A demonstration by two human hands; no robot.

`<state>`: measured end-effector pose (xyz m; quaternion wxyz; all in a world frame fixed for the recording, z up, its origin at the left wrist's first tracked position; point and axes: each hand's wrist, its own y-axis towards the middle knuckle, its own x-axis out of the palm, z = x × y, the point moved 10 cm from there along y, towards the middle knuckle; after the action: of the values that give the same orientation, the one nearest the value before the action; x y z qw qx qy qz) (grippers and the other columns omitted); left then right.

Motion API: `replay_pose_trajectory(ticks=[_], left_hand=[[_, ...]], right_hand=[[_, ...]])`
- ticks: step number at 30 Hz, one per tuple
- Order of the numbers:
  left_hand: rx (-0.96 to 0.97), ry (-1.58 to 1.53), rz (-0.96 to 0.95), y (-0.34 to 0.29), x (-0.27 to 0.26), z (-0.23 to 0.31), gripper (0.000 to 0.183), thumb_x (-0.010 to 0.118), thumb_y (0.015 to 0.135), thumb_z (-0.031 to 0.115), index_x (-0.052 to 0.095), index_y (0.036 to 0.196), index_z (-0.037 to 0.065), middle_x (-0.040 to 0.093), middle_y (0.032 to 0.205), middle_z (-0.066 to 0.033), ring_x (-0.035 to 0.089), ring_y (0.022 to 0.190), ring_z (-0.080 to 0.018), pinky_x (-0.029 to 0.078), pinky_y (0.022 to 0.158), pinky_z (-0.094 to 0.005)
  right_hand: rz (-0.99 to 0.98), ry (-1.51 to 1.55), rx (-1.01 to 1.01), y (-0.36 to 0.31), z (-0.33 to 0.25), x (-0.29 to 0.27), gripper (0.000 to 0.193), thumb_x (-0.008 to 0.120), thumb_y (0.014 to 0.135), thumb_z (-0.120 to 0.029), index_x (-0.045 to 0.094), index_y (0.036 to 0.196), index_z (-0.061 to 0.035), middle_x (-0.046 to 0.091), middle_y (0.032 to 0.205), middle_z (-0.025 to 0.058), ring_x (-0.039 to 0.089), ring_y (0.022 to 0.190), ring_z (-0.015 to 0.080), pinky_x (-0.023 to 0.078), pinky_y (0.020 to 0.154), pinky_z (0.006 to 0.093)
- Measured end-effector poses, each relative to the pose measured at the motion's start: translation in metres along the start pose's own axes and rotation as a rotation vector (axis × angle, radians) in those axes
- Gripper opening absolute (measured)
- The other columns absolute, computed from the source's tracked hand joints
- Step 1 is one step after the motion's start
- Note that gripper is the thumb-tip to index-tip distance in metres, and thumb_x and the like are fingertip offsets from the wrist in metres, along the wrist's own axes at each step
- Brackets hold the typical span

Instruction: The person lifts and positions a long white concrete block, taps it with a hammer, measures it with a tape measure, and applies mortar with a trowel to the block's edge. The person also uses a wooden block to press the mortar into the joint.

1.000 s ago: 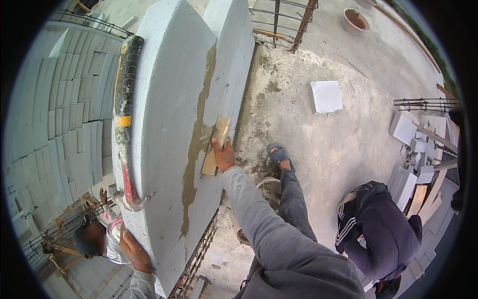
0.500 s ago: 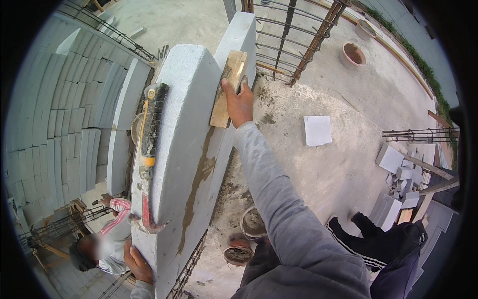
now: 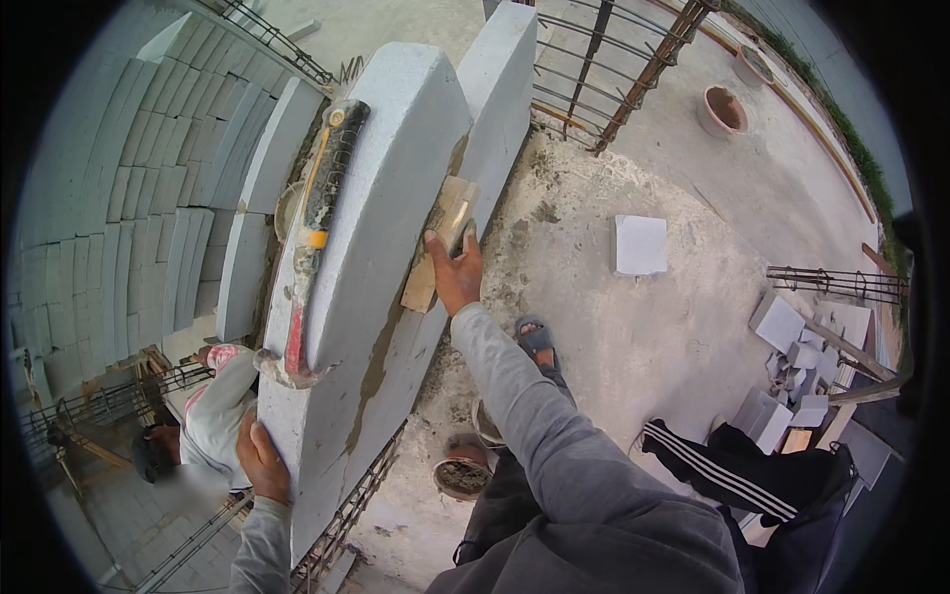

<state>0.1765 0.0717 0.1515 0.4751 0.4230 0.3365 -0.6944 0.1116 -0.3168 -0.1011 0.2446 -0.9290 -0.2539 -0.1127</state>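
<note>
My right hand (image 3: 458, 272) grips a wooden float (image 3: 420, 282), its board flat against the side of the pale block wall (image 3: 341, 396). Grey mortar (image 3: 374, 381) is smeared along the joint below it and shows above it too. On top of the upper block (image 3: 391, 129) lies a hammer (image 3: 315, 238) with a black grip, a yellow band and a red neck. My left hand (image 3: 262, 460) rests against the near left edge of the block, fingers extended, holding no tool.
A co-worker (image 3: 213, 426) bends down beyond the wall at lower left, near stacked blocks (image 3: 148, 208). Rebar cages (image 3: 633, 84) stand at the far end. Right of the wall are a loose block (image 3: 640, 246), mortar buckets (image 3: 462, 475), block rubble (image 3: 792, 346) and a person's dark striped trousers (image 3: 722, 460).
My right hand has slid the float toward me along the joint, uncovering mortar behind it. My view has shifted; a sandalled foot now shows beside my right forearm. The co-worker has bent lower.
</note>
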Motion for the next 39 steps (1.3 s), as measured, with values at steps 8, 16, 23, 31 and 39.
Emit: replay_pose_trajectory(ticks=[8,16,23,31,39], left_hand=[[0.024,0.010,0.031,0.000,-0.001,0.007,0.046,0.040,0.103,0.032,0.060,0.121,-0.004,0.065,0.114,-0.0233,0.061,0.107,-0.0359,0.044,0.096,-0.0384],[0.079,0.064,0.091,0.001,-0.003,0.011,0.048,0.039,0.103,0.037,0.062,0.120,-0.002,0.066,0.109,-0.0247,0.063,0.102,-0.0368,0.045,0.091,-0.0385],[0.065,0.103,0.144,-0.001,-0.007,0.016,0.052,0.037,0.101,0.044,0.062,0.122,0.004,0.065,0.115,-0.0225,0.060,0.109,-0.0386,0.045,0.093,-0.0428],[0.026,0.130,0.127,-0.002,-0.008,0.017,0.051,0.036,0.099,0.047,0.061,0.121,0.009,0.065,0.114,-0.0218,0.059,0.109,-0.0403,0.044,0.092,-0.0461],[0.041,0.080,0.122,0.003,-0.004,0.016,0.054,0.037,0.099,0.047,0.060,0.125,0.006,0.064,0.119,-0.0236,0.059,0.113,-0.0402,0.044,0.096,-0.0424]], right_hand=[[-0.041,0.047,-0.210,0.001,-0.052,0.013,0.055,0.075,0.087,-0.012,0.045,0.129,0.0049,0.063,0.112,0.0162,0.064,0.095,0.0194,0.056,0.077,0.0301],[-0.141,0.128,0.270,-0.307,0.148,0.049,0.069,0.075,0.084,-0.004,0.032,0.139,0.0017,0.054,0.126,0.0168,0.058,0.111,0.0233,0.050,0.095,0.0335],[-0.114,0.125,0.455,-0.377,0.191,0.058,0.069,0.077,0.085,-0.014,0.036,0.136,0.0064,0.058,0.123,0.0183,0.060,0.109,0.0234,0.051,0.092,0.0336],[-0.083,0.051,0.058,-0.236,0.037,0.060,0.088,0.077,0.085,-0.014,0.019,0.146,0.0124,0.056,0.124,0.0232,0.059,0.109,0.0269,0.049,0.093,0.0331],[-0.423,-0.174,0.594,-0.458,0.210,0.057,0.079,0.081,0.080,-0.027,0.037,0.135,0.0093,0.059,0.123,0.0208,0.061,0.112,0.0267,0.048,0.098,0.0353]])
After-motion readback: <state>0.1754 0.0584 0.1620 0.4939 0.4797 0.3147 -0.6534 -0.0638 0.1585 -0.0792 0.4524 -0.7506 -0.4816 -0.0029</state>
